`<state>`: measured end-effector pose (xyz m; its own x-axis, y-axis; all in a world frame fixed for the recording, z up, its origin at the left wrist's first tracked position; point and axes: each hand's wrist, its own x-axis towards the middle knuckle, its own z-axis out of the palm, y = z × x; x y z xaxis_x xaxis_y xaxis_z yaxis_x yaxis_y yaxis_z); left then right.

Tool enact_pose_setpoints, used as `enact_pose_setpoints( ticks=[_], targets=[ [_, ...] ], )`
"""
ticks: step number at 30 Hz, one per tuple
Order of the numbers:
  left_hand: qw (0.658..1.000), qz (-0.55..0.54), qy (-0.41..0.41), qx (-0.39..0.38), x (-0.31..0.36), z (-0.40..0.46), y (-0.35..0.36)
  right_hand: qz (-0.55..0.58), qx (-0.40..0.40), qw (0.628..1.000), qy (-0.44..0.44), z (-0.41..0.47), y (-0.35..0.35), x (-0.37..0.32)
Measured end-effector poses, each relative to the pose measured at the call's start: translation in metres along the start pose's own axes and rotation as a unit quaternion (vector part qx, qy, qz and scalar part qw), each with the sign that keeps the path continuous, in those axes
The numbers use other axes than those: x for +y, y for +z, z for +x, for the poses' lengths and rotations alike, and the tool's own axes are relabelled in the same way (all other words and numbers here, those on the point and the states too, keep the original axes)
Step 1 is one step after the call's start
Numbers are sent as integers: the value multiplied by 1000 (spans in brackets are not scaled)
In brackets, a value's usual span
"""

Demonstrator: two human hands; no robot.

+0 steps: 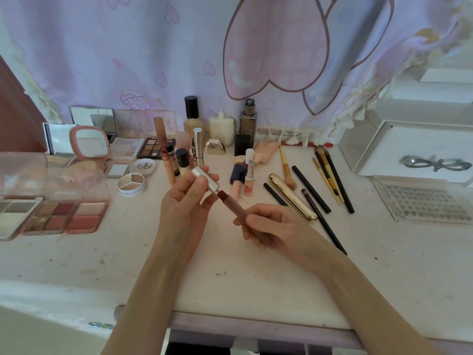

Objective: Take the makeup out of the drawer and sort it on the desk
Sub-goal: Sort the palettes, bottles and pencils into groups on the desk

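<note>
Head view: "plpl" on round compact [143,167].

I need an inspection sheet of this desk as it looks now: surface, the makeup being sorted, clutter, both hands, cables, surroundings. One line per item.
Surface: white desk, marked with small stains and specks.
Job's things: lipstick uncapped, dark red tip showing; silver cap apart from it; palettes at left; bottles at the back; brushes and pencils at right.
Clutter: clear tray of small grey pieces at right; open mirror compact.
Grippers: left hand holds the cap; right hand grips the lipstick.
Cables: nothing seen.
Surroundings: lilac curtain with hearts behind; white box with a bow at right.
</note>
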<state>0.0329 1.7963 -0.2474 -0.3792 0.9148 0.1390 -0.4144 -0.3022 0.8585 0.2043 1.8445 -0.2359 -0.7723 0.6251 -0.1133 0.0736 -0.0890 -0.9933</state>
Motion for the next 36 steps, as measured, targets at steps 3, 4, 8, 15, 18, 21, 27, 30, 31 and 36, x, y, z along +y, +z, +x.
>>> enact_pose_setpoints(
  ticks=[3, 4, 8, 15, 18, 21, 27, 30, 31, 36],
  targets=[
    [999, 40, -4, 4, 0, 0, 2, 13, 3, 1000, 19, -1, 1, 0],
    [998, 56, -10, -1, 2, -1, 2, 26, 11, 999, 21, -1, 1, 0],
    [991, 133, -19, 31, 14, -11, -11, 33, 55, 998, -1, 0, 0, -3],
    [727, 678, 102, 35, 27, -31, -65, -115, 107, 984, -87, 28, 24, -26],
    [663, 743, 87, -25, 23, -40, -80, -213, 132, 957, -144, 53, 47, -30],
    [587, 808, 32, -52, 21, -44, -84, -266, 149, 932, -194, 78, 70, -26],
    [559, 828, 18, -29, 20, -47, -81, -321, 164, 914, -189, 112, 94, -14],
    [561, 827, 15, -20, 19, -48, -80, -326, 167, 913, -176, 118, 100, -13],
    [560, 828, 14, -18, 19, -48, -80, -333, 169, 911, -175, 119, 101, -12],
    [557, 830, 13, -15, 18, -48, -81, -336, 182, 909, -165, 123, 103, -6]
  ],
)
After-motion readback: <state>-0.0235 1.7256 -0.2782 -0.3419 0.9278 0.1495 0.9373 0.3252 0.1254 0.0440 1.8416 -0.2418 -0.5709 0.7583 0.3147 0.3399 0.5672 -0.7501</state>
